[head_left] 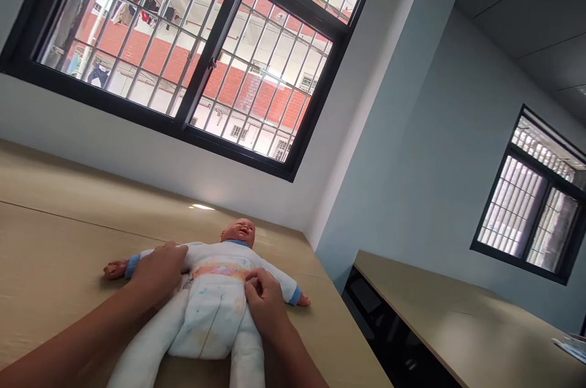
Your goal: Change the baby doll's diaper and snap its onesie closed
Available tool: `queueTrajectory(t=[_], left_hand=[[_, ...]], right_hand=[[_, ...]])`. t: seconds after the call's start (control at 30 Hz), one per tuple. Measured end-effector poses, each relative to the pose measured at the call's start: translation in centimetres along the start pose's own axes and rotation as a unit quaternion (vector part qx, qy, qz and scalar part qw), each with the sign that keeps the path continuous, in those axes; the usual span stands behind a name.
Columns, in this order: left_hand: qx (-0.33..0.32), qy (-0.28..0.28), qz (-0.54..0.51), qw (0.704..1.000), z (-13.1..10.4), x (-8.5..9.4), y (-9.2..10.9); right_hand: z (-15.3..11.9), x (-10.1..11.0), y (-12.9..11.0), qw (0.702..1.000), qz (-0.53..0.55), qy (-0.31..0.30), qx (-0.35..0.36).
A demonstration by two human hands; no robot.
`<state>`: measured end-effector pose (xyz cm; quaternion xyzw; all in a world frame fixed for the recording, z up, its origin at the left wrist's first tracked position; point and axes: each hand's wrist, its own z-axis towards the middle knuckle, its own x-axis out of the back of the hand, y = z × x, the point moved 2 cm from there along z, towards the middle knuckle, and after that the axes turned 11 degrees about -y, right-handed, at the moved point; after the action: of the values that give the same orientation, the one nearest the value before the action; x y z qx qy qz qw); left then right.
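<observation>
A baby doll (238, 232) lies on its back on the tan table, head away from me and arms spread. It wears a white top with blue cuffs and collar. Around its waist is a white diaper (213, 318) with an orange patterned band at the front. My left hand (161, 271) is bent over the diaper's left side, its fingertips partly hidden. On the opposite side, my right hand (266, 299) pinches the diaper's edge between thumb and fingers. The doll's white legs (151, 339) stretch toward me, below the diaper.
The tan table (59, 254) runs to the wall under a barred window (192, 52). Across a gap on the right stands a second table (458, 315), with some papers (572, 345) at its right end.
</observation>
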<state>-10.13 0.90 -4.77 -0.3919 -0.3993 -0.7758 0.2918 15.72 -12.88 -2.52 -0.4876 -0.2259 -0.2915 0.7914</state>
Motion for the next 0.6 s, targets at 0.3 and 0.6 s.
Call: queueTrajectory(t=[0.3,0.6], left_hand=[[-0.106,-0.059,-0.171,0.978,0.1,0.7,4.0],[-0.11,-0.118,-0.173,0.972,-0.4,-0.2,5.5]], right_hand=[[-0.2,0.3,-0.3,0.999,-0.032,0.003,0.012],[0.9,0.2,0.3,0.996,-0.078,0.019,0.045]])
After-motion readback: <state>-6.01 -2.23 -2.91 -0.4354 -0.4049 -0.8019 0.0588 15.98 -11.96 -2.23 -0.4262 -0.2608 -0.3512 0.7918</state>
